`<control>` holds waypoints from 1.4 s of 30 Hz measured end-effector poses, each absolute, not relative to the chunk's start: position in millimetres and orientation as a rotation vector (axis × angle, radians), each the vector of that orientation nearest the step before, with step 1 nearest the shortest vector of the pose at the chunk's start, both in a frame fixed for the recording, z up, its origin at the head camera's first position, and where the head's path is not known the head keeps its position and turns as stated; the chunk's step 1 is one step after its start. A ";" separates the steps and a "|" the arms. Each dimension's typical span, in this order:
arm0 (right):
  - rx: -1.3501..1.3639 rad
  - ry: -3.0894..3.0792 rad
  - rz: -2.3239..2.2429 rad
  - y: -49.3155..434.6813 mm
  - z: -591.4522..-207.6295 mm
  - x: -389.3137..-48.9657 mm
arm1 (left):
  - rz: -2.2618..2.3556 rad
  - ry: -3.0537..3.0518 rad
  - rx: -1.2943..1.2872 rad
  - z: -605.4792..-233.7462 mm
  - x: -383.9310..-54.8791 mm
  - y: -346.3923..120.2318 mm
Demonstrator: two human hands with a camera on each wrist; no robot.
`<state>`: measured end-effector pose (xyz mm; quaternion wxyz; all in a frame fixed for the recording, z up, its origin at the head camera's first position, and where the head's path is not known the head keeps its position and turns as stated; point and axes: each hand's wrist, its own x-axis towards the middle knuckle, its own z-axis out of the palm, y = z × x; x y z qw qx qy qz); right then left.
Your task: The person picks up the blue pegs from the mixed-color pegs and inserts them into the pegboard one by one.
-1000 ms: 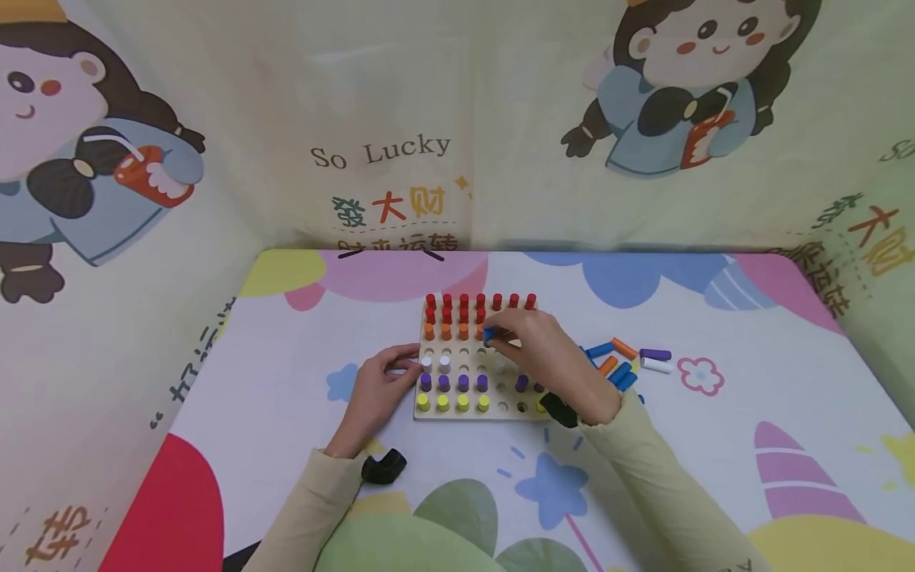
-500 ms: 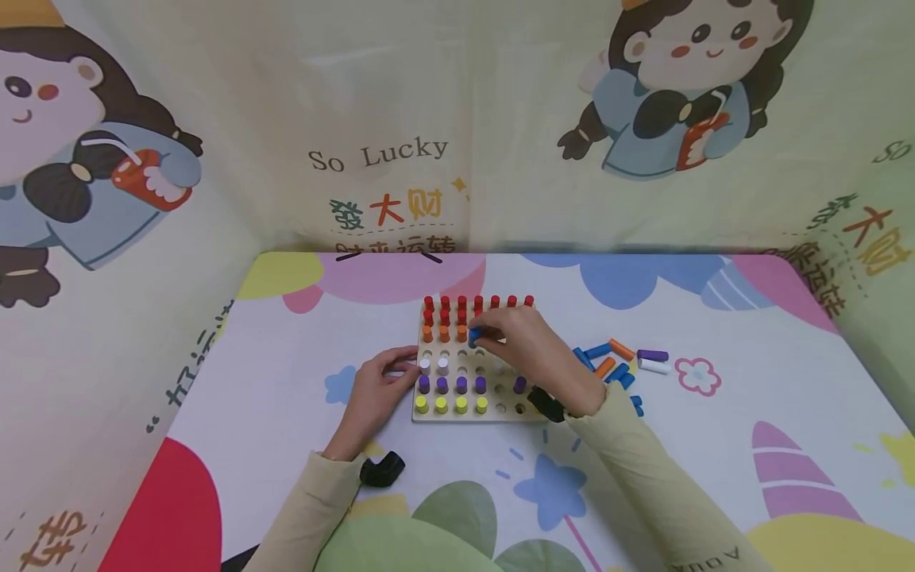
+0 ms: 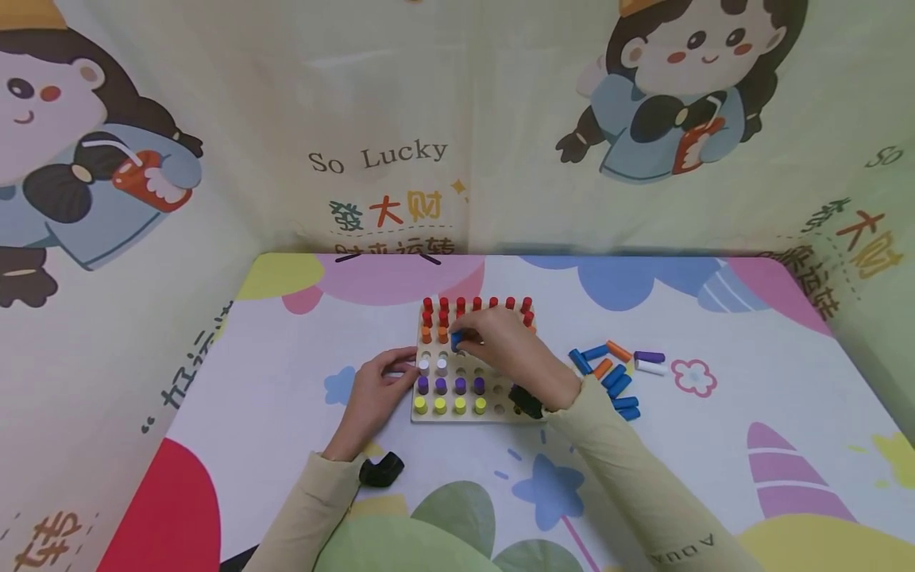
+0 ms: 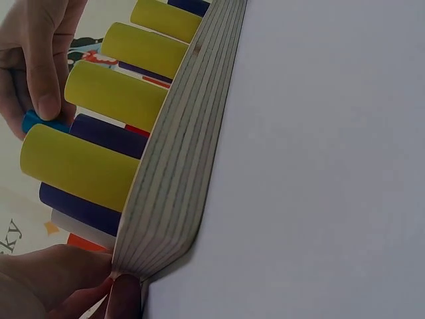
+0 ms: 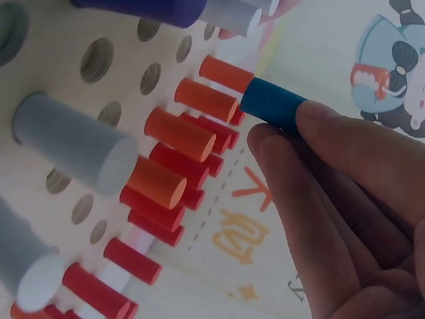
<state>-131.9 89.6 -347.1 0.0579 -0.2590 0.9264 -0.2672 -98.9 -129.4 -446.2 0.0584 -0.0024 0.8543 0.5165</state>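
Observation:
A wooden pegboard (image 4: 176, 179) carries rows of red, orange, white, purple and yellow pegs, with several open holes among them. At its left edge, my left hand (image 3: 375, 393) holds the board with thumb and fingers. My right hand (image 3: 511, 342) is over the board and pinches a blue peg (image 5: 272, 106) between thumb and fingers. In the right wrist view the peg is tilted above the board, its free end overlapping the tip of an orange peg (image 5: 226, 73). The right hand hides part of the board's right side in the head view.
Loose blue pegs (image 3: 616, 377), orange pegs (image 3: 619, 351), a purple peg (image 3: 649, 357) and a white peg (image 3: 650, 368) lie in a pile right of the board. A patterned cloth covers the table (image 3: 286, 413); a printed curtain (image 3: 515, 199) hangs behind it.
My right hand has moved left across the board with the blue peg, uncovering more of the loose pile. My left hand has stayed at the board's left edge.

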 end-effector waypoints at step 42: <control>-0.885 2.748 -0.703 58.5 -359.0 -145.7 | 1.615 2.578 0.043 -447.7 -97.3 -131.4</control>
